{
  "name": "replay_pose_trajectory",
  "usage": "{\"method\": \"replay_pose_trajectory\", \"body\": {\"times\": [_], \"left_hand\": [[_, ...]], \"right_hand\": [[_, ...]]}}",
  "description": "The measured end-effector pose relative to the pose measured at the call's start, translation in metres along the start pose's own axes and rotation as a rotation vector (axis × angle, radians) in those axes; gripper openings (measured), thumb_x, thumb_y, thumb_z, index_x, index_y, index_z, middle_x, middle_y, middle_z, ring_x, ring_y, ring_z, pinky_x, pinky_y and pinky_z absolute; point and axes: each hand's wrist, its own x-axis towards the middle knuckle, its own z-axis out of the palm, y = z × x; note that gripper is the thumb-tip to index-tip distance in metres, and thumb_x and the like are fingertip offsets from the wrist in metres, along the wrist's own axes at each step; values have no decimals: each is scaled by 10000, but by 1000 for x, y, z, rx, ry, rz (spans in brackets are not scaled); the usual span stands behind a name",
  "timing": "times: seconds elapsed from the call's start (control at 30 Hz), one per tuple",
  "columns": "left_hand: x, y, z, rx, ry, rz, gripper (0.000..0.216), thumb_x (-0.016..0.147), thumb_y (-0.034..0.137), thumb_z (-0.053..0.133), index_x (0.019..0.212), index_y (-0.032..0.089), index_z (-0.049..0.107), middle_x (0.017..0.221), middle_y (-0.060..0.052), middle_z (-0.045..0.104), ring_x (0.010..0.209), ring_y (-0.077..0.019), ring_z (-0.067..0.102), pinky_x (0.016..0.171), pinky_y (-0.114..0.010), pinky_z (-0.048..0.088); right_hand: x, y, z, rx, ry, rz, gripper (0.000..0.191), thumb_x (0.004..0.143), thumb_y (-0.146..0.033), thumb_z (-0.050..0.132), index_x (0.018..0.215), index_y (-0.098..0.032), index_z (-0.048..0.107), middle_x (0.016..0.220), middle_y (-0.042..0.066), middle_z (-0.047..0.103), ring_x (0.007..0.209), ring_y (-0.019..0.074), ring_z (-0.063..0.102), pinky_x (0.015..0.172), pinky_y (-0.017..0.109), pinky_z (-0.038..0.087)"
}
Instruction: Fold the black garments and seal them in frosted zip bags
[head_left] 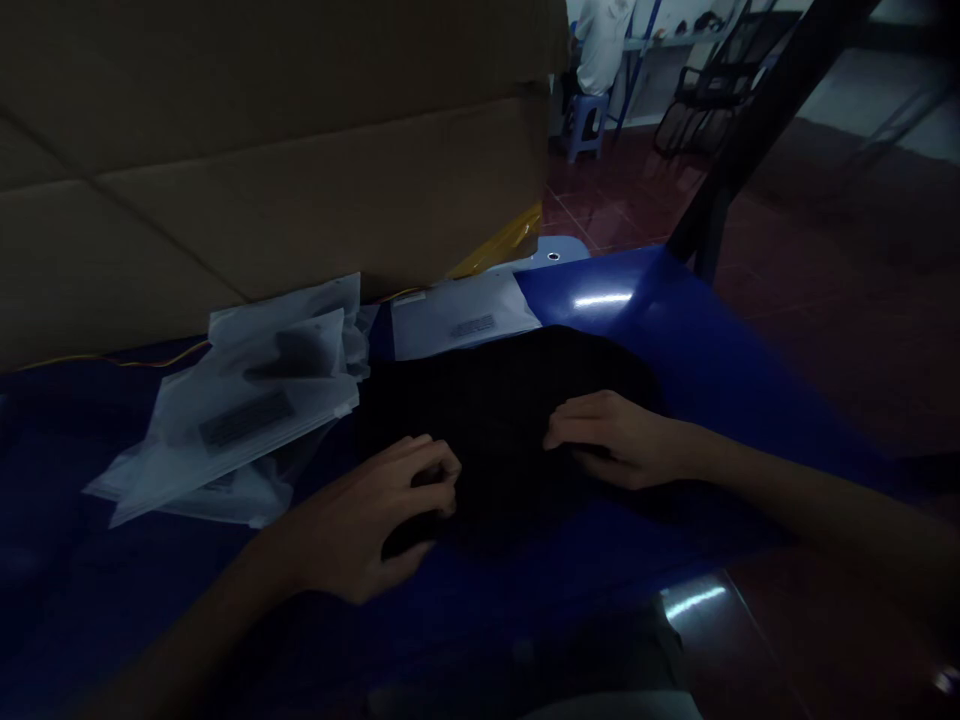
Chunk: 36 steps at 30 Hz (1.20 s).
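Note:
A black piece of cloth (495, 410) lies spread on the blue table, too dark to show what kind of item it is. On its left part rests my left hand (382, 510), fingers curled and touching the fabric, with the thumb apart from them. My right hand (615, 438) is at the cloth's right part, its fingers bent together and closed on the fabric; the fingertips are partly hidden. Left of the cloth lies a loose pile of frosted zip bags (247, 410) with dark print. Behind the cloth is another pale bag (465, 315), lying flat.
A large cardboard box (322, 190) stands along the back of the blue table (622, 285). A dark slanting post (750, 130) rises at the right. Farther off, a person in a white top (600, 45) sits on a blue stool (586, 125) near a black chair (724, 85).

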Motion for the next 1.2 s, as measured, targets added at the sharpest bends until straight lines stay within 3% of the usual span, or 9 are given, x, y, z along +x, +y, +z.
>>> {"method": "replay_pose_trajectory", "body": {"times": [0.13,0.33,0.47,0.6,0.67,0.77,0.9,1.03,1.2], "left_hand": [[0,0,-7,-289,30,-44,45,937,249,583,977,236,598,1067,-30,678,951,-186,653,881,-309,543],[4,-13,-11,-754,148,-241,283,987,469,566,851,221,575,755,19,605,636,-128,597,584,-236,497],[5,-19,-9,-940,324,-381,442,1072,537,351,1116,239,675,997,-75,745,877,-225,742,749,-366,619],[2,-18,-9,-961,454,-378,620,1076,582,199,1534,268,476,1362,-121,694,1283,-313,666,998,-490,599],[1,-17,-7,-849,515,-374,588,1036,549,434,1577,320,405,1446,-106,649,1317,-329,645,1003,-491,603],[3,-15,-3,-468,596,-357,531,929,389,698,1437,360,547,1413,-50,662,1286,-311,661,1015,-461,603],[3,-12,5,175,733,-272,215,1015,259,588,1187,326,699,1323,-1,683,1240,-243,669,1039,-416,580],[-1,-11,8,533,775,-190,327,1052,155,497,1259,331,679,1330,-2,675,1232,-237,655,998,-417,590],[1,-2,3,776,707,-112,421,1003,108,599,1383,289,593,1363,-59,663,1344,-302,555,1147,-528,486]], "right_hand": [[2,-3,-12,390,-40,217,171,981,-142,486,1024,-184,647,826,6,707,733,133,683,646,243,497],[2,2,-12,1050,-30,568,187,1015,-312,559,914,-167,618,675,-1,726,418,98,619,365,175,382],[3,10,-11,1138,134,714,254,1011,-406,610,933,-165,635,667,1,731,378,81,586,309,151,311],[5,13,-13,1069,345,728,446,992,-536,638,1255,-177,604,846,64,794,515,128,683,434,206,495],[5,11,-14,980,356,660,547,978,-567,645,1371,-201,541,998,98,801,639,158,729,540,260,569],[4,4,-13,626,269,510,681,873,-521,792,1441,-263,518,1265,111,726,901,190,724,736,331,615],[4,-3,-8,130,187,459,870,794,-539,851,1543,-348,452,1535,111,507,967,194,660,813,392,631],[5,-1,-4,-19,174,478,706,905,-445,736,1548,-363,456,1572,95,442,889,169,665,818,410,646],[8,0,-5,-46,212,518,475,996,-391,600,1456,-288,539,1460,95,530,1018,225,659,831,415,641]]}}
